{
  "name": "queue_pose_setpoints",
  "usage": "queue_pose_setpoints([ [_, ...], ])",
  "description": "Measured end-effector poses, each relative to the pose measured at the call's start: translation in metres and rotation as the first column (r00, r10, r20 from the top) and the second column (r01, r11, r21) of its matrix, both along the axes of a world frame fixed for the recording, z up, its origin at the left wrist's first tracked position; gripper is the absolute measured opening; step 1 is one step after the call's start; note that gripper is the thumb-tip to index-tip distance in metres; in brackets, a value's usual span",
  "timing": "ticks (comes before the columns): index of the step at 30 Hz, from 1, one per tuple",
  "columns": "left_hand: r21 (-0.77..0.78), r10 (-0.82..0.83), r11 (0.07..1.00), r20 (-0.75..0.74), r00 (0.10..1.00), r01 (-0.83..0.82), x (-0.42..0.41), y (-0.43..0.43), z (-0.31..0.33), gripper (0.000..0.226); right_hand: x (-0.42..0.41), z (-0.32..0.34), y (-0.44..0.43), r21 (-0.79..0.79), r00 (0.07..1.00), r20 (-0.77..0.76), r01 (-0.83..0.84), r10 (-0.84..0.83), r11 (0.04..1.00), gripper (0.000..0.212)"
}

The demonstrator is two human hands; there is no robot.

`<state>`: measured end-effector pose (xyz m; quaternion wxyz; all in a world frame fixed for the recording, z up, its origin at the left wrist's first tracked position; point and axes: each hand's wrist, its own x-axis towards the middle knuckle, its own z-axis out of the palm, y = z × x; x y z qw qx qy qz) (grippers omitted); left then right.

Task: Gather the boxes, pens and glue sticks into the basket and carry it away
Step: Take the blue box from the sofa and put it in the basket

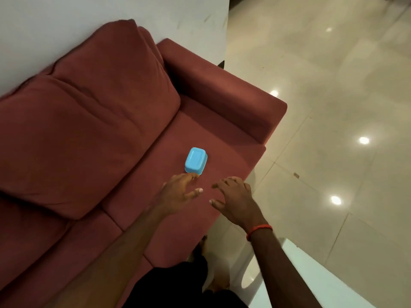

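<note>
Blue plastic basket sitting upside down on the sofa seat cushion, flat base facing up, lying about midway between the back cushions and the seat's front edge. Resting toward the armrest end of the red fabric sofa, with bare cushion showing on every side of it.

Reaching in from below: left hand hovering with fingers spread and loose, fingertips meeting or overlapping the basket's near rim; contact hard to confirm through the blur. Right hand hanging beside it, also spread wide and holding nothing, positioned over the front edge of the seat, near the basket but apart from it. Wearing an orange wristband on the right wrist.

Rising behind the basket: plump back cushion, leaning against the white wall. Closing off the far end: padded armrest, well apart from the basket.

Stretching away past the seat's front edge: glossy pale tiled floor, bare and catching bright ceiling-light reflections.
</note>
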<state>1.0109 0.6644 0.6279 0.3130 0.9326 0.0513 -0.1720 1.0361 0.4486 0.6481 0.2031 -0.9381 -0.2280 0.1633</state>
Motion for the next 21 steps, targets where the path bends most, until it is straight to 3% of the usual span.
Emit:
queue_pose_setpoints([
  [12, -0.107, 0.151, 0.982, -0.069, 0.986, -0.158, 0.08, 0.032, -0.084, 0.061, 0.088, -0.058, 0.048, -0.031, 0.999, 0.007, -0.033, 0.033, 0.999, 0.045],
  [15, -0.12, 0.219, 0.966, -0.083, 0.972, -0.228, 0.096, 0.03, -0.112, 0.072, 0.11, -0.087, 0.055, -0.031, 0.996, 0.073, -0.047, 0.049, 0.998, 0.05],
  [21, -0.116, 0.396, 0.91, -0.04, 0.917, -0.398, 0.122, 0.023, -0.176, 0.096, 0.147, -0.158, 0.072, -0.01, 1.0, 0.005, -0.017, 0.017, 1.0, 0.05],
])
